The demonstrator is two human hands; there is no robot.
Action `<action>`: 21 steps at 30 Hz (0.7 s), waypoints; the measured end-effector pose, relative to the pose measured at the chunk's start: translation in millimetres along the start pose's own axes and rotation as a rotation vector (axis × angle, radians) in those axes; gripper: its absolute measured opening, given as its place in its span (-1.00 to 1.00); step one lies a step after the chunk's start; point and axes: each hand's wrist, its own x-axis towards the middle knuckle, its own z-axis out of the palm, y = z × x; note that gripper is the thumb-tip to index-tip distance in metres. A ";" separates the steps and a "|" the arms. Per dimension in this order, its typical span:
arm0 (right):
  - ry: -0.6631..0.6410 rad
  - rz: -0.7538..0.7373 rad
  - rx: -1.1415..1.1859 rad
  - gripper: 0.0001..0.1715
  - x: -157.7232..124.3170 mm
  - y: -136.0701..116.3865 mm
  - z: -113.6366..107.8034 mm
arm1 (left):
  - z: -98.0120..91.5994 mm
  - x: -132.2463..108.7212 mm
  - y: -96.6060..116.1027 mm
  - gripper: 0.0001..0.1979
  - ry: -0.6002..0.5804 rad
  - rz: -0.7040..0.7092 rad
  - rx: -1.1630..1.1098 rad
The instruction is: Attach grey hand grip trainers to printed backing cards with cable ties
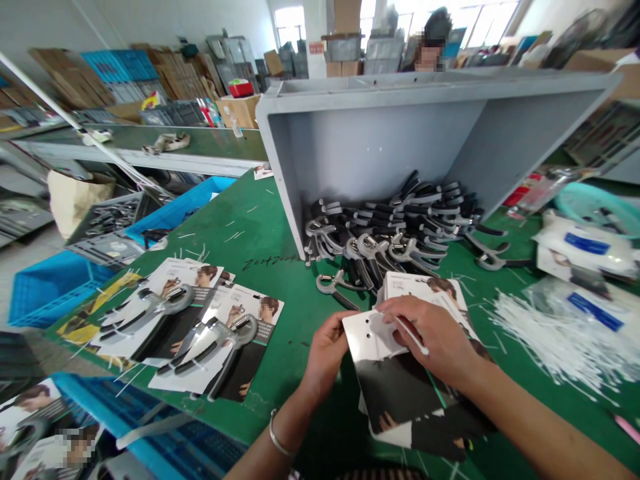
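My left hand pinches the left edge of a printed backing card, which has small punched holes near its top corner. Over the same card's upper edge, my right hand has its fingers bent around a thin white cable tie. Beneath and behind lies a stack of similar cards. Spring hand grip strengtheners with grey and black handles are heaped beyond my hands. To the left, two cards carry hand grips on their fronts.
A grey crate stands on its side, opening toward me. Loose white cable ties and plastic packs lie right on the green table. A blue crate sits below the left edge. Another person is behind the crate.
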 end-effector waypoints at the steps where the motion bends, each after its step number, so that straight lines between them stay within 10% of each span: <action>1: -0.024 -0.005 -0.021 -0.71 0.5 -0.2 0.7 | -0.4 0.0 0.1 -0.75 0.004 0.001 -0.002; 14: -0.098 -0.050 0.195 -0.83 -3.0 4.4 8.2 | 5.6 -2.5 -6.0 -0.76 0.014 -0.022 0.010; 21: 0.002 -0.007 0.332 -0.89 -1.8 6.8 3.6 | -21.2 -23.1 -12.3 -0.94 -0.068 0.070 0.281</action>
